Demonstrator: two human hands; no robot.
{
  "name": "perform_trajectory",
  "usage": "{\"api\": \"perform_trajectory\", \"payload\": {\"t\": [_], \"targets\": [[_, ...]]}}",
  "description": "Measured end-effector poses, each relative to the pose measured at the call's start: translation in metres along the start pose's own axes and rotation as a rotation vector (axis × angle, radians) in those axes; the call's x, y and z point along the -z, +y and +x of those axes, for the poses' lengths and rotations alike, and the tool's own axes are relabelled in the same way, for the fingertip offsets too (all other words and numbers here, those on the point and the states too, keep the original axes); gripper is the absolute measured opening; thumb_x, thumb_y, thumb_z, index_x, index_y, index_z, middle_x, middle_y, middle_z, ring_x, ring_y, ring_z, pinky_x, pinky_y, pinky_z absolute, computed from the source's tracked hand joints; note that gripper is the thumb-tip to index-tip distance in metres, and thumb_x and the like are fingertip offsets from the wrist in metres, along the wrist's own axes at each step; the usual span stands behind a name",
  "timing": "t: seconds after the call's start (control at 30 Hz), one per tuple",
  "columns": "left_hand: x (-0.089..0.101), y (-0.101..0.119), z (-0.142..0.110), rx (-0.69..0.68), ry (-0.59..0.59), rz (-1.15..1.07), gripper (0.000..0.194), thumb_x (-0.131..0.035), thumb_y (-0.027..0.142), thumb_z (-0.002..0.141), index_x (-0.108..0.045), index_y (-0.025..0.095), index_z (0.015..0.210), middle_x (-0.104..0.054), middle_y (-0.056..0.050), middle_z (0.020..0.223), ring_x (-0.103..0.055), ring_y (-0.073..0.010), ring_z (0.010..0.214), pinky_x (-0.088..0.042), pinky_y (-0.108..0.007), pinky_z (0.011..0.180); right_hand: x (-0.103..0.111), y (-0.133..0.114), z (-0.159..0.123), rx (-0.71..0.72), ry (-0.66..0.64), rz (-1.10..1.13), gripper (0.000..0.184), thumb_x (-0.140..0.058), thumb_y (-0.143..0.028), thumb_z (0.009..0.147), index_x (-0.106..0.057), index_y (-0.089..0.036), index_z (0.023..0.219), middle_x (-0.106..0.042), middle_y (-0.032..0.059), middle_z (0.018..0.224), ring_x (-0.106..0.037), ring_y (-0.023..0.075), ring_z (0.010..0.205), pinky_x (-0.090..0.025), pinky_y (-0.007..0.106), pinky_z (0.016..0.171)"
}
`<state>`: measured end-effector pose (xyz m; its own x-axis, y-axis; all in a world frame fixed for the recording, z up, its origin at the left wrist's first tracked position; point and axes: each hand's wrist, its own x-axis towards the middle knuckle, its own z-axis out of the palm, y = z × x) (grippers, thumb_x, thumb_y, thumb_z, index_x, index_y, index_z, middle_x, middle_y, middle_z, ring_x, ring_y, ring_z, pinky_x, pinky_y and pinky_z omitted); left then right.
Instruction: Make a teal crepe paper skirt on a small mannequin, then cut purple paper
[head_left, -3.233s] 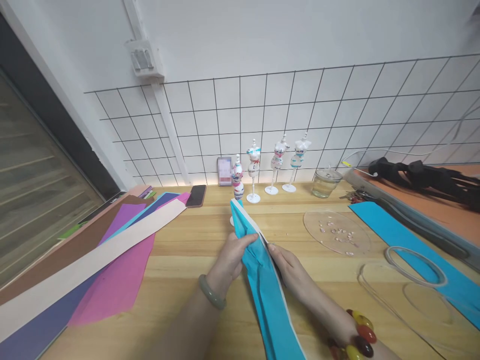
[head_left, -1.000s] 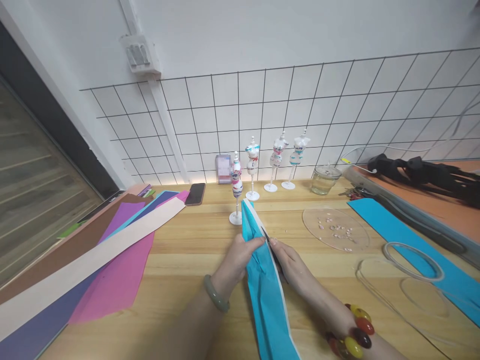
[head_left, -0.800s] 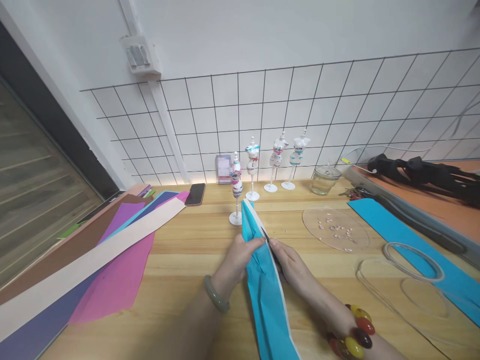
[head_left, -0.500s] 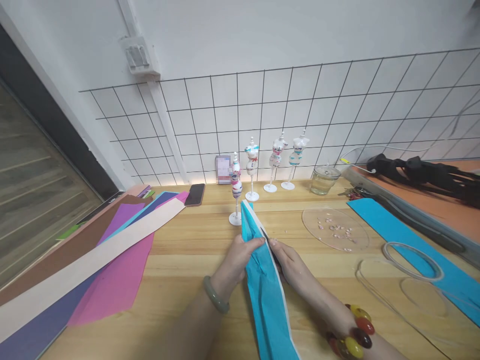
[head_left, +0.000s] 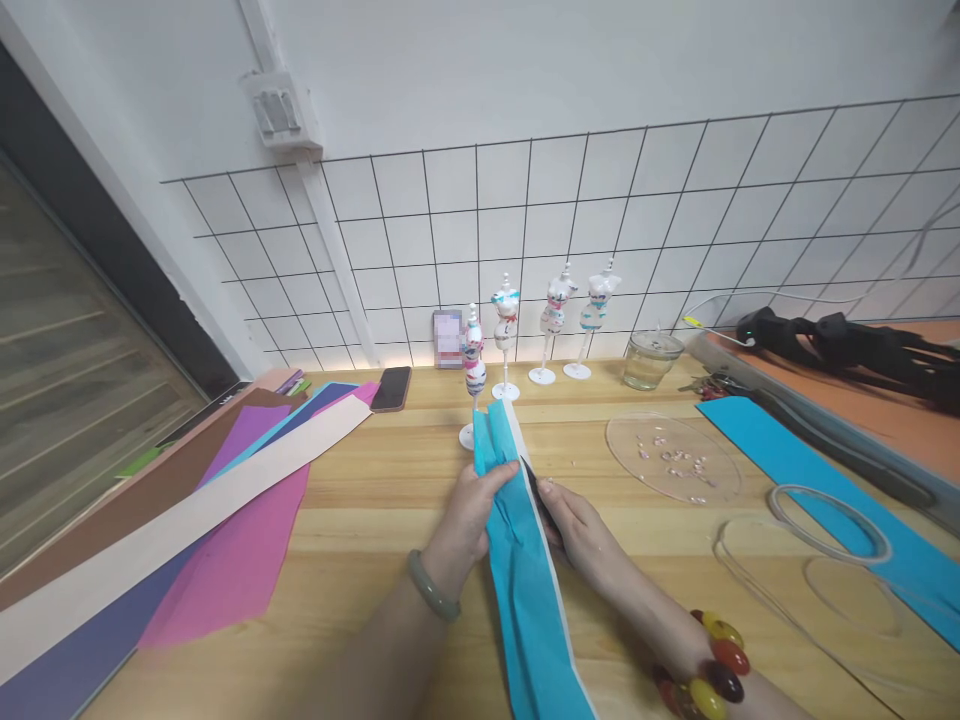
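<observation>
A long strip of blue crepe paper (head_left: 525, 590) with a white edge runs from the table's middle toward me. My left hand (head_left: 472, 515) pinches it near its far end, thumb on top. Closed around dark scissors (head_left: 531, 480), my right hand (head_left: 581, 525) is just right of the strip. The blades lie along the white edge; the handles are mostly hidden by my fingers. Just beyond the paper's far end stands a small painted mannequin (head_left: 474, 355) on a white base, which the paper partly covers.
Several more mini mannequins (head_left: 506, 320) stand behind. A glass of liquid (head_left: 651, 360), a clear disc (head_left: 630, 450) with small gems, flat blue paper (head_left: 750, 430) and a coil (head_left: 776, 495) lie right. Coloured sheets (head_left: 247, 560) and a phone (head_left: 391, 388) lie left.
The far end of the blue paper has shifted left and spread wider, now covering more of the nearest mannequin's stand. Both hands stay in nearly the same place.
</observation>
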<state>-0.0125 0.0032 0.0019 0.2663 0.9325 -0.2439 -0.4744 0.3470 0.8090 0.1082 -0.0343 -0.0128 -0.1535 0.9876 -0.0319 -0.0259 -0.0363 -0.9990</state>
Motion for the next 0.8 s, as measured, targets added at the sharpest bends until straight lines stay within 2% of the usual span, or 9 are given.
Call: {"api": "perform_trajectory", "payload": {"t": [0.1,0.17,0.27,0.37,0.43,0.53,0.63,0.8], "targets": [[-0.0016,-0.002,-0.0017,-0.017,-0.004,0.016,0.019,-0.068,0.025,0.064,-0.062,0.012,0.076,-0.068,-0.006,0.069,-0.063,-0.0177,0.06,-0.052,-0.031,0.061,-0.0003,-0.0003,-0.0003,-0.023,0.007,0.021,0.041,-0.036,-0.055,0.083,-0.034,-0.022,0.059,-0.025,-0.0081,0.047,-0.022,0.0085,0.041,-0.017,0.023,0.04],[-0.0027,-0.0036,-0.0024,-0.029,-0.002,0.033,0.021,-0.069,0.026,0.064,-0.062,0.012,0.077,-0.068,-0.006,0.07,-0.063,-0.0185,0.061,-0.052,-0.031,0.061,0.0002,-0.0014,-0.0001,0.001,0.022,0.013,0.04,-0.037,-0.053,0.084,-0.038,-0.021,0.06,-0.032,-0.007,0.047,-0.028,0.0095,0.042,-0.023,0.023,0.041],[-0.0033,-0.006,-0.0015,-0.06,0.003,0.051,0.023,-0.071,0.027,0.062,-0.063,0.011,0.077,-0.068,-0.007,0.073,-0.063,-0.0195,0.065,-0.051,-0.032,0.064,0.0013,-0.0045,0.0005,0.075,0.03,0.005,0.036,-0.039,-0.05,0.084,-0.049,-0.02,0.067,-0.049,-0.0024,0.061,-0.043,0.013,0.056,-0.036,0.025,0.055],[-0.0033,-0.0079,0.0003,-0.108,0.005,0.058,0.025,-0.071,0.028,0.061,-0.063,0.011,0.078,-0.069,-0.008,0.076,-0.063,-0.0196,0.068,-0.051,-0.032,0.067,0.0018,-0.0063,0.0006,0.111,0.025,0.01,0.034,-0.039,-0.047,0.085,-0.053,-0.019,0.073,-0.055,0.0011,0.073,-0.049,0.0161,0.071,-0.039,0.028,0.069],[-0.003,-0.0088,0.001,-0.127,0.029,0.066,0.025,-0.07,0.028,0.062,-0.063,0.011,0.079,-0.068,-0.008,0.076,-0.063,-0.0191,0.067,-0.051,-0.032,0.066,0.0014,-0.0052,0.0003,0.091,0.036,0.014,0.034,-0.04,-0.047,0.085,-0.05,-0.019,0.069,-0.051,-0.0012,0.063,-0.047,0.0142,0.062,-0.038,0.026,0.061],[-0.0023,-0.0094,0.0013,-0.143,0.085,0.083,0.025,-0.07,0.027,0.062,-0.063,0.011,0.08,-0.068,-0.007,0.075,-0.062,-0.0184,0.064,-0.051,-0.031,0.064,0.0002,-0.0017,-0.0001,0.013,0.024,0.034,0.039,-0.038,-0.051,0.084,-0.039,-0.02,0.06,-0.033,-0.007,0.047,-0.03,0.009,0.042,-0.025,0.022,0.041],[-0.0021,-0.0094,0.0013,-0.155,0.103,0.106,0.026,-0.071,0.027,0.061,-0.063,0.011,0.08,-0.067,-0.007,0.075,-0.062,-0.0183,0.064,-0.05,-0.031,0.063,-0.0003,0.0005,0.0001,-0.018,0.001,0.055,0.04,-0.036,-0.052,0.085,-0.034,-0.021,0.059,-0.027,-0.0087,0.044,-0.023,0.0075,0.038,-0.017,0.022,0.038],[-0.004,-0.0099,0.0004,-0.155,0.083,0.146,0.021,-0.07,0.024,0.061,-0.062,0.011,0.076,-0.067,-0.006,0.07,-0.061,-0.0166,0.061,-0.051,-0.029,0.06,0.0007,0.0018,0.0006,0.001,0.016,0.021,0.042,-0.035,-0.051,0.086,-0.034,-0.021,0.057,-0.027,-0.0086,0.043,-0.024,0.0072,0.038,-0.018,0.022,0.038]]}}
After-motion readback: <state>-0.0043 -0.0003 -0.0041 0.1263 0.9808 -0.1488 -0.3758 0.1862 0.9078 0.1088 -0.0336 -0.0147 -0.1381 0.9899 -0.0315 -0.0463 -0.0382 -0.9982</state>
